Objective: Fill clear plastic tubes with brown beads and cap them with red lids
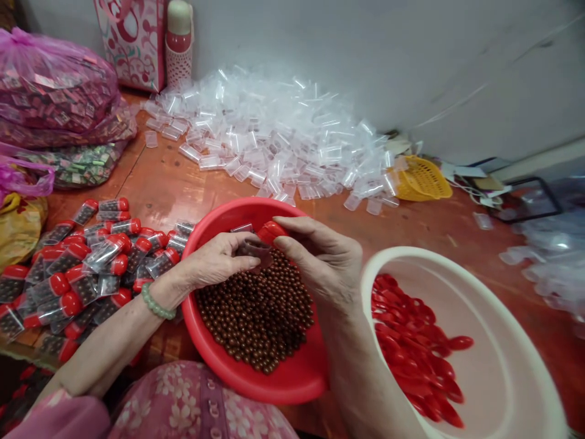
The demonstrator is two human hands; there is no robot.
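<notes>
Over a red basin (292, 385) holding brown balls (260, 311), my left hand (219, 259) grips a small clear container (253, 249) between thumb and fingers. My right hand (320, 256) pinches a red cap (271, 232) at the container's upper right end. Whether the cap is fully seated cannot be made out. On the left lies a pile of filled containers with red caps (107, 250). A cream basin (493, 360) at the right holds red caps or scoops (411, 341).
Empty clear containers (274, 140) are heaped along the wall. Pink bags (55, 85) of packets stand at the far left. A patterned bag (132, 46) and a bottle (178, 46) are behind. A yellow basket (423, 178) lies right of the heap.
</notes>
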